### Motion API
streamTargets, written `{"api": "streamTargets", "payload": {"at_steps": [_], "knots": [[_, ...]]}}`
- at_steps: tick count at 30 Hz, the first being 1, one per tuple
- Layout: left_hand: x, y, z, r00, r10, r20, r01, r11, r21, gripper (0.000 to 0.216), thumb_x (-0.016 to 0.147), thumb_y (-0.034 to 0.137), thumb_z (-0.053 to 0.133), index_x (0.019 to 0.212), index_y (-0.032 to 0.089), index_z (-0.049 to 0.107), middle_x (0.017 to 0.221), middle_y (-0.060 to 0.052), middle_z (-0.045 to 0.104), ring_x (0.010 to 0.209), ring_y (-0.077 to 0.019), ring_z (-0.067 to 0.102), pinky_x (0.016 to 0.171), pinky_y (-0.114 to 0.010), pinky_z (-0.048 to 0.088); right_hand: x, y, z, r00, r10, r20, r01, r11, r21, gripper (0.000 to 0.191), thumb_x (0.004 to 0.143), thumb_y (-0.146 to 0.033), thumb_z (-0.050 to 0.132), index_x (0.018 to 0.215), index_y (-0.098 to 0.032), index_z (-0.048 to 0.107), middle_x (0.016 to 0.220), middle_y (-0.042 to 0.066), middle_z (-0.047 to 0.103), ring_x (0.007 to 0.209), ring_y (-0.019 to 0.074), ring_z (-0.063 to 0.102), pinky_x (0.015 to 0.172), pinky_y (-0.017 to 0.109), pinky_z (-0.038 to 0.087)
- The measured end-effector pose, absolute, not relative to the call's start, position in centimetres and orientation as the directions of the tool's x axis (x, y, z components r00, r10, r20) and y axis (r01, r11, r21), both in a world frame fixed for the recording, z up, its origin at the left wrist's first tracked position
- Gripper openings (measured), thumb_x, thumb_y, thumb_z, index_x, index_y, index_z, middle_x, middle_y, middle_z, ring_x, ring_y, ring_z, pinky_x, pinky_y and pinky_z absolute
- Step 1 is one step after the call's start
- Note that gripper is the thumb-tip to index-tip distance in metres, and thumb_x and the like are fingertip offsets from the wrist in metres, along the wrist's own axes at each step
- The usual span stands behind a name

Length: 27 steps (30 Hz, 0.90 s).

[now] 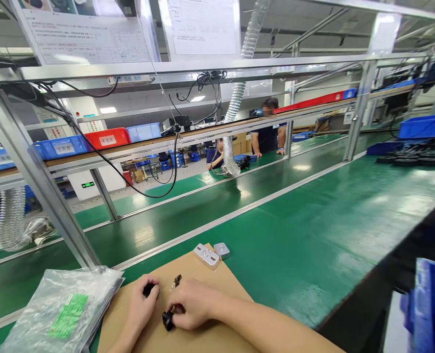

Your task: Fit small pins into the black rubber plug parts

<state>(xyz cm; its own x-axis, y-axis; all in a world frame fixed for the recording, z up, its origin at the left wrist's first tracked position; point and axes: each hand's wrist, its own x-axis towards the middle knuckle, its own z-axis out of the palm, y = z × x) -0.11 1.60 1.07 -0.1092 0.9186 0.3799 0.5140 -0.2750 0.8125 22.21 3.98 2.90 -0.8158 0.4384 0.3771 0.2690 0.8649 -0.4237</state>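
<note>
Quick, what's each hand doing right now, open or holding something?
Left hand: grip closed around a small dark object, details unclear.
Right hand: grip closed on a small, rounded black part.

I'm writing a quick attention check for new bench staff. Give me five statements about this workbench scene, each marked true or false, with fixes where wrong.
1. The right hand holds a black part. True.
2. The plastic bag has a green label. True.
3. The left hand rests on the plastic bag. False: it is over the cardboard, to the right of the bag.
4. The red bin on the shelf stands between blue bins. True.
5. The larger metal block is in the left hand. False: it lies beyond both hands, beside the smaller block.
</note>
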Motion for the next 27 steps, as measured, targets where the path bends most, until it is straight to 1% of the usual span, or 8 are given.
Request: {"api": "streamTargets", "payload": {"at_steps": [3,6,9,12,16,21,24,27], "knots": [[0.7,0.9,1.4,-0.082,0.946,0.313,0.440,-0.248,0.863,0.027,0.087,0.045,0.063,0.077,0.020,0.066,0.077,-0.005,0.066,0.077,-0.0264,0.061,0.075,-0.035,0.048,22.1,3.9,2.9,-0.841,0.412,0.350,0.266,0.879,-0.395,0.018,0.073,-0.023,0.072,0.091,-0.024,0.074,0.076,-0.007,0.067,0.071,0.0098,0.061,0.064,0.020,0.040],[1.6,0.1,1.7,-0.046,0.957,0.287,0.347,-0.254,0.903,0.040,0.093,0.054,0.058,0.077,0.019,0.067,0.079,-0.006,0.067,0.081,-0.0259,0.063,0.077,-0.034,0.051,22.6,4.1,3.4,-0.825,0.405,0.393,0.226,0.875,-0.428,0.038,0.074,-0.029,0.074,0.112,-0.026,0.071,0.105,-0.003,0.068,0.086,0.0120,0.064,0.076,0.020,0.048],[2.5,-0.6,1.9,-0.158,0.941,0.298,0.257,-0.252,0.933,0.047,0.092,0.062,0.059,0.102,0.019,0.071,0.103,-0.010,0.071,0.102,-0.0302,0.066,0.090,-0.038,0.053,23.0,3.9,4.1,-0.779,0.421,0.465,0.172,0.857,-0.486,0.060,0.077,-0.041,0.078,0.132,-0.024,0.061,0.127,0.005,0.060,0.107,0.0181,0.062,0.095,0.026,0.050],[3.1,-0.9,2.0,-0.255,0.927,0.275,0.132,-0.249,0.960,0.059,0.094,0.068,0.052,0.128,0.021,0.060,0.118,-0.012,0.067,0.107,-0.0299,0.066,0.088,-0.040,0.056,22.8,3.4,4.5,-0.758,0.409,0.508,0.127,0.857,-0.500,0.079,0.077,-0.053,0.081,0.144,-0.024,0.050,0.137,0.010,0.054,0.123,0.0234,0.055,0.107,0.033,0.046],[3.1,-0.4,1.8,-0.340,0.919,0.201,-0.044,-0.229,0.972,0.062,0.094,0.071,0.049,0.133,0.022,0.054,0.124,-0.014,0.062,0.102,-0.0275,0.067,0.076,-0.037,0.059,21.8,2.7,3.8,-0.769,0.330,0.547,0.083,0.900,-0.427,0.084,0.071,-0.056,0.085,0.140,-0.024,0.051,0.144,0.011,0.048,0.129,0.0263,0.048,0.114,0.039,0.039],[2.0,1.4,1.2,-0.436,0.896,0.087,-0.254,-0.215,0.943,0.066,0.089,0.076,0.053,0.124,0.020,0.056,0.117,-0.012,0.064,0.105,-0.0236,0.063,0.090,-0.037,0.055,19.5,2.3,1.5,-0.800,0.240,0.550,0.099,0.957,-0.273,0.097,0.061,-0.070,0.085,0.135,-0.017,0.051,0.133,0.014,0.052,0.126,0.0294,0.046,0.114,0.042,0.036],[1.4,2.1,1.0,-0.448,0.892,0.056,-0.323,-0.220,0.920,0.068,0.086,0.078,0.055,0.119,0.019,0.059,0.111,-0.010,0.066,0.103,-0.0235,0.063,0.089,-0.036,0.054,18.5,2.4,0.6,-0.817,0.216,0.535,0.127,0.972,-0.200,0.087,0.063,-0.074,0.081,0.123,-0.015,0.056,0.128,0.014,0.054,0.119,0.0277,0.049,0.110,0.041,0.039],[1.0,2.5,0.9,-0.442,0.896,0.039,-0.381,-0.227,0.896,0.065,0.085,0.076,0.059,0.113,0.018,0.061,0.106,-0.010,0.067,0.099,-0.0232,0.064,0.086,-0.035,0.054,18.2,2.6,0.4,-0.840,0.147,0.523,0.090,0.987,-0.134,0.072,0.068,-0.074,0.076,0.108,-0.017,0.060,0.121,0.011,0.058,0.106,0.0239,0.054,0.099,0.038,0.043]]}}
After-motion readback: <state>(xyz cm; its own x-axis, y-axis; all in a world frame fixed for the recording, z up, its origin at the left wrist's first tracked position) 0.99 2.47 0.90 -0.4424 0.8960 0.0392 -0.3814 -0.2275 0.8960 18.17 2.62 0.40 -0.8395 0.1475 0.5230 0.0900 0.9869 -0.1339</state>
